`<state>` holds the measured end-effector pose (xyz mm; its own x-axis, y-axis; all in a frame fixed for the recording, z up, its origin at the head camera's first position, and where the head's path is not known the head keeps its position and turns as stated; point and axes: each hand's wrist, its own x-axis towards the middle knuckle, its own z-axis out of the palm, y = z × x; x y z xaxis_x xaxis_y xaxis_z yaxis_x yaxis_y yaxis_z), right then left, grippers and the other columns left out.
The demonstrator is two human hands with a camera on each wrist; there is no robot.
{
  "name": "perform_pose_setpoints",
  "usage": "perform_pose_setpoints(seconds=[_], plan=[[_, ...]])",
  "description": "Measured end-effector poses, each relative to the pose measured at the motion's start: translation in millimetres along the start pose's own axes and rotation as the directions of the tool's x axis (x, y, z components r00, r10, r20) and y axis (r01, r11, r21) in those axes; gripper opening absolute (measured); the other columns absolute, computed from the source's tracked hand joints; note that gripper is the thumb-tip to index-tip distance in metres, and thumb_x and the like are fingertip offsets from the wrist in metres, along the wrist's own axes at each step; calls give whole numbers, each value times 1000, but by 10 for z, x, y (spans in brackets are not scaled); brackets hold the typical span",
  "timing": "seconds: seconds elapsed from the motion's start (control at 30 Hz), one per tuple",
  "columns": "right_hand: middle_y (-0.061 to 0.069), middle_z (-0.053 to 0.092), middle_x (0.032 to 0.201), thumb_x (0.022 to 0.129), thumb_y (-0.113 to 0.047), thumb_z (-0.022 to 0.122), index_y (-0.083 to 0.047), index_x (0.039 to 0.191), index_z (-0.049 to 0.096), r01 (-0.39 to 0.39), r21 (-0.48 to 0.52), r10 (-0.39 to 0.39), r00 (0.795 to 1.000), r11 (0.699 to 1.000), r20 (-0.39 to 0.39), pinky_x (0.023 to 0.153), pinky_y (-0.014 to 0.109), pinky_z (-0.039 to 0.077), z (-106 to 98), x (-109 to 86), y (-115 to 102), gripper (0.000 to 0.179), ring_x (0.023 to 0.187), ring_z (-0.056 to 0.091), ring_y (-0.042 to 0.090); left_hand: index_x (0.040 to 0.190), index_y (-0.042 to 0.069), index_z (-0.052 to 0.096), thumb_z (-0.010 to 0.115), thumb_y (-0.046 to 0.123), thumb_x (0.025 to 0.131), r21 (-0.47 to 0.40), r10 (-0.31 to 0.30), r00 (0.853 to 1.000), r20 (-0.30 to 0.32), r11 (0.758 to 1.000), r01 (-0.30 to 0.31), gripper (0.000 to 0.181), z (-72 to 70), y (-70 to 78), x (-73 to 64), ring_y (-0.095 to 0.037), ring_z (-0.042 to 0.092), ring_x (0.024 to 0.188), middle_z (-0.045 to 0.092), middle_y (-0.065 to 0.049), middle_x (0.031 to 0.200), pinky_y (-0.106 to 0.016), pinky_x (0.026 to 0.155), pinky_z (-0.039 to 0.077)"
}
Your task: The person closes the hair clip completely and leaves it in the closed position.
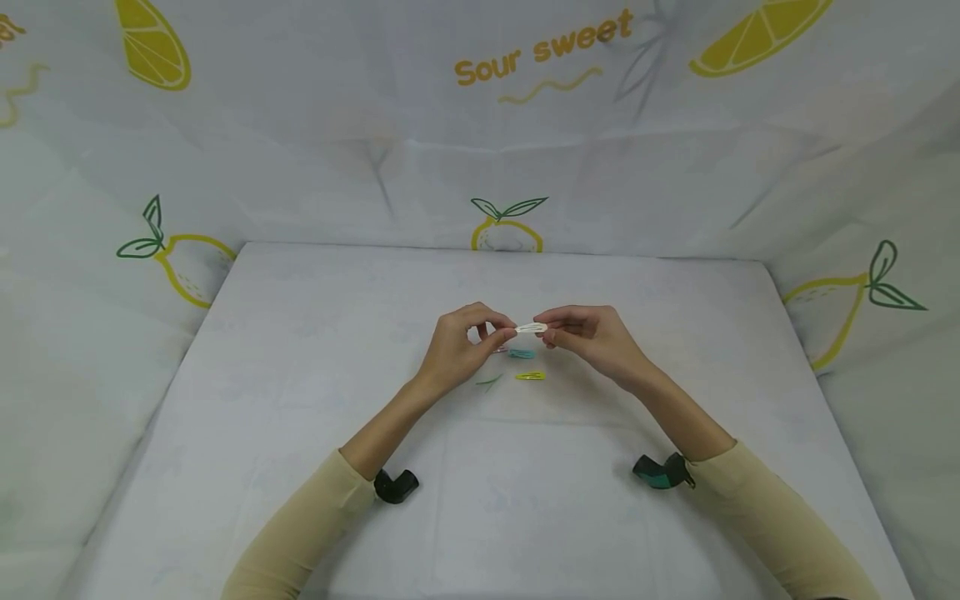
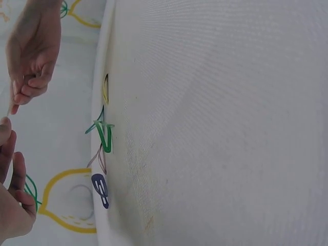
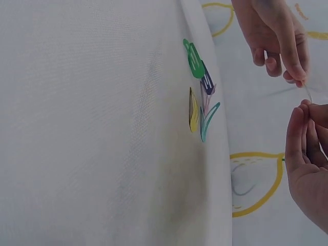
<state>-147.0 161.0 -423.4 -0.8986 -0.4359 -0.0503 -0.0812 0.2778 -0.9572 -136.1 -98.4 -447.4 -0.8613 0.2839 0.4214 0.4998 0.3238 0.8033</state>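
Observation:
A white snap hair clip (image 1: 532,328) is held up above the table between both hands. My left hand (image 1: 459,348) pinches its left end between thumb and fingers. At the other end, the right hand (image 1: 596,337) grips it the same way. Below them on the cloth lie a teal hair clip (image 1: 521,354), a yellow hair clip (image 1: 530,376) and a green hair clip (image 1: 489,381). A pink clip (image 3: 206,105) and a dark blue clip (image 2: 100,190) lie among them. In both wrist views the white clip is edge-on, a thin sliver partly covered by fingertips.
A white cloth covers the table (image 1: 300,333), with a lemon-print curtain (image 1: 337,183) behind and at the sides. Dark wrist-worn devices sit at the left cuff (image 1: 396,486) and the right cuff (image 1: 663,472).

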Motion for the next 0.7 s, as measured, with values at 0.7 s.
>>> perform_pose_setpoints(seconds=[0.7], plan=[[16,78,117,102,-9,75,-2,125,76,17,-5,-17,1000,1000,-5,91,22,62,-32,-23,40,24,100,78,31,100,8,83,85,14,95,-60,-36,999,18,998,37,8,34,-29,-26,-24,66,78,79,-5,90,-35,75,54]])
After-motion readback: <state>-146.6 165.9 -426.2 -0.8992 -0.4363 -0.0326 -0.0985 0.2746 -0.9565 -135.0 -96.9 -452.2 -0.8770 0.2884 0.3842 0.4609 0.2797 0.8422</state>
